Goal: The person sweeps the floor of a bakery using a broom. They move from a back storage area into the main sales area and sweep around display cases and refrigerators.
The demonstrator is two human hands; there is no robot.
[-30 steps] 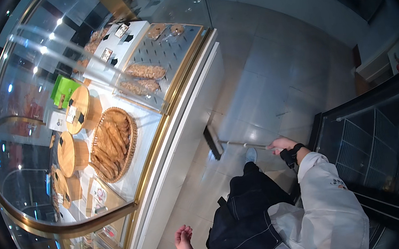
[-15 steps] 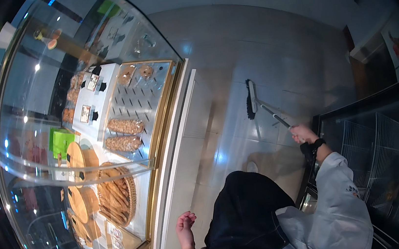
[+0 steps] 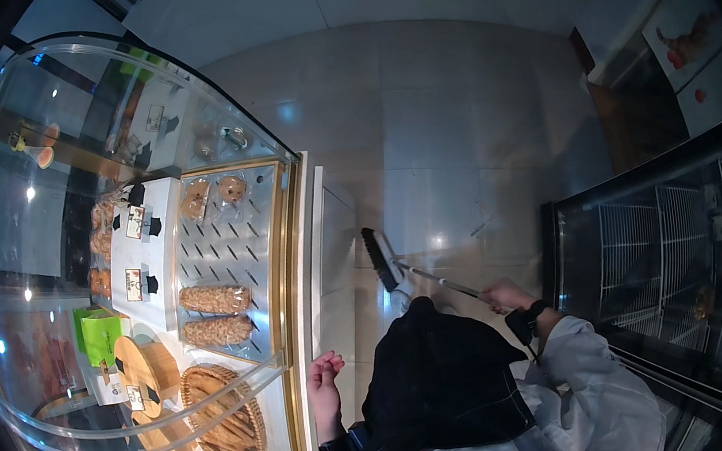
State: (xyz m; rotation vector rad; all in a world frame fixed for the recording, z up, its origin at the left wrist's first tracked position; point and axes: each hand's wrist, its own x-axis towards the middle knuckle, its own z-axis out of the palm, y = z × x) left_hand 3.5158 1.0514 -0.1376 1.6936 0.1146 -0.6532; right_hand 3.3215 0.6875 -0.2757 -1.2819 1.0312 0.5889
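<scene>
Head view: right hand (image 3: 510,296), right of centre, fingers wrapped round the handle (image 3: 458,287) of a broom (image 3: 380,260), which extends to near frame centre, dark bristles leftward, at the floor (image 3: 430,128). Left hand (image 3: 325,388), lower centre, fingers loosely curled together, just beside the glass display case (image 3: 278,275) at left.

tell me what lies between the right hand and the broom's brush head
In the head view, the broom's handle spans that stretch, running from the right hand to the brush head, with tiled floor beneath.
</scene>
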